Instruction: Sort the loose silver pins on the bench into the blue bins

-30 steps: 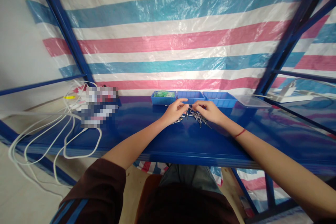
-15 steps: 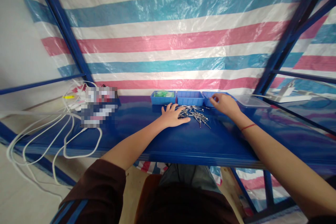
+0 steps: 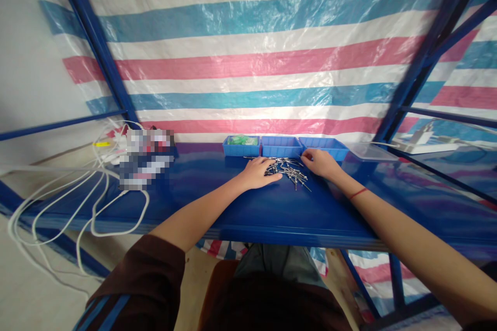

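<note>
Thin silver metal pins that look like blind rivets (image 3: 289, 170) lie in a loose pile on the blue tabletop (image 3: 248, 212). My left hand (image 3: 258, 173) rests at the pile's left side, its fingers spread and partly over the pins, thumb stretched out to the right. At the right end of the pile my right hand (image 3: 318, 161) has thumb and forefinger pinched together on what appears to be one rivet, mostly hidden by the fingers. Just behind that hand stands the right blue bin (image 3: 330, 151), its inside partly out of sight.
A middle blue bin (image 3: 280, 147) and a left blue bin (image 3: 241, 151) with green-and-clear plastic bags line the back. A clear plastic lid (image 3: 368, 152) lies to the right, near a white power strip (image 3: 425, 142). White cables (image 3: 97, 207) loop over the left end.
My right hand has come down and left, from the front of the right bin to the pile's right end. My left hand has stayed in place, its fingers drawn in slightly.
</note>
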